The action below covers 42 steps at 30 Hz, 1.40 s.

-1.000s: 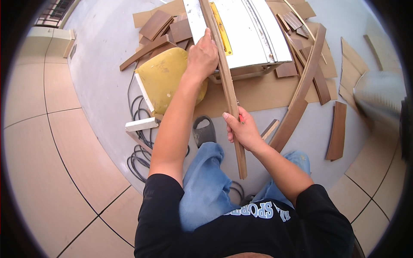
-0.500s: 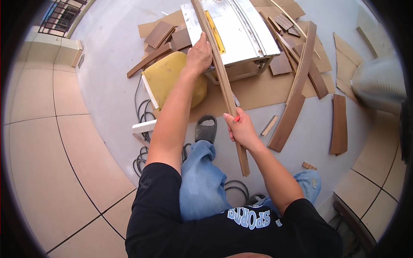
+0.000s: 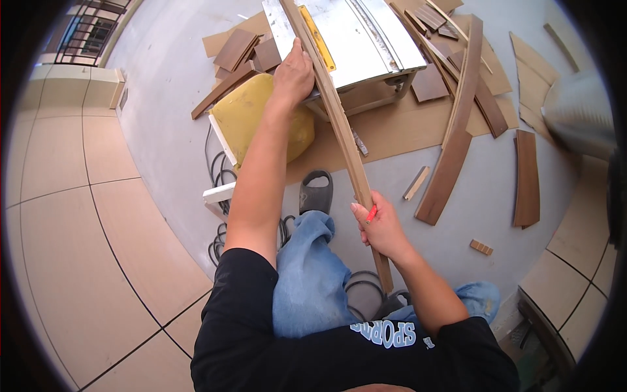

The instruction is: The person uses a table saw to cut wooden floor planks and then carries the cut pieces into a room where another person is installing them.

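Brown, the wooden strip (image 3: 344, 134) slanting from twelve o'clock over the tabletop (image 3: 362, 55) towards five is best held straight, the right hand (image 3: 382, 228) curling its grip snugly round it, the left hand (image 3: 292, 75) touching its edge, closure unclear.

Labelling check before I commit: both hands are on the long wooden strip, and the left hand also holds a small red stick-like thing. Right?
One fix: the small red stick-like thing is in the right hand, not the left hand, as the head view shows. Both hands are on the long wooden strip, as you said.
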Each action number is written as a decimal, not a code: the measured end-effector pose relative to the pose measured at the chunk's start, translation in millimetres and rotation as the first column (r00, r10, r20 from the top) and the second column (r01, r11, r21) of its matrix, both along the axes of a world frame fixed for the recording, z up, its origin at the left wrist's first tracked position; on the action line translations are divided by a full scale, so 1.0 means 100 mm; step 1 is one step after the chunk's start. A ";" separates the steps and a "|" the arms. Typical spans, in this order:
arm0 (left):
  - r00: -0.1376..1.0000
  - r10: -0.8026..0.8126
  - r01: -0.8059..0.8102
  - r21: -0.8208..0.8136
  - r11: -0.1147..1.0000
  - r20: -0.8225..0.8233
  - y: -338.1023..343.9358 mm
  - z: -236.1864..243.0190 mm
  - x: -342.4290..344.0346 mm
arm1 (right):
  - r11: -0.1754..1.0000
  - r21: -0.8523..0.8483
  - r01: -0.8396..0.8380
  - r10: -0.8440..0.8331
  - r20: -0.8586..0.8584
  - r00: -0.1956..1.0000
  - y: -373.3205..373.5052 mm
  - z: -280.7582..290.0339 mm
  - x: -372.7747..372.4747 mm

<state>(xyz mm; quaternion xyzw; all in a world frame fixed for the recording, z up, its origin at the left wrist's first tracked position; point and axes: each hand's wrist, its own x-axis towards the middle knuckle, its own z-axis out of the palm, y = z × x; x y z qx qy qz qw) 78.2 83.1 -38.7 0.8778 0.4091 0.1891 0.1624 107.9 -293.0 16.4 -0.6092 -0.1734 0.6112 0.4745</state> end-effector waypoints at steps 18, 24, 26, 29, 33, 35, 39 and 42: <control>1.000 0.007 -0.007 0.012 1.000 0.002 -0.05 0.09 -0.03 | 0.997 -0.083 0.004 -0.009 -0.057 0.998 -0.68 0.16 -0.15; 0.999 0.030 -0.029 -0.032 0.999 0.028 -0.08 0.09 -0.02 | 0.995 -0.100 -0.028 0.029 0.007 1.000 -0.95 0.13 -0.27; 0.999 0.023 -0.023 -0.001 1.000 0.031 -0.08 0.07 -0.04 | 0.994 -0.104 -0.026 0.026 -0.002 1.000 -1.03 0.13 -0.30; 0.999 0.019 -0.018 -0.008 1.000 0.038 -0.14 0.10 -0.05 | 0.994 -0.108 -0.025 0.024 -0.019 1.000 -1.15 0.13 -0.33; 1.000 0.017 -0.016 -0.049 0.999 0.009 -0.33 0.17 -0.07 | 0.991 -0.126 -0.034 0.031 -0.028 0.999 -1.33 0.08 -0.38; 1.000 -0.001 0.001 -0.027 1.000 0.005 -0.43 0.20 -0.11 | 0.991 -0.128 -0.043 0.040 -0.027 0.999 -1.40 0.10 -0.41; 1.000 -0.012 0.012 -0.003 1.000 0.016 -0.54 0.17 -0.15 | 0.989 -0.142 -0.029 0.022 -0.046 0.999 -1.53 0.15 -0.43; 0.999 -0.036 0.034 0.054 0.998 0.035 -0.61 0.11 -0.25 | 0.992 -0.124 -0.025 0.017 -0.068 0.998 -1.63 0.12 -0.48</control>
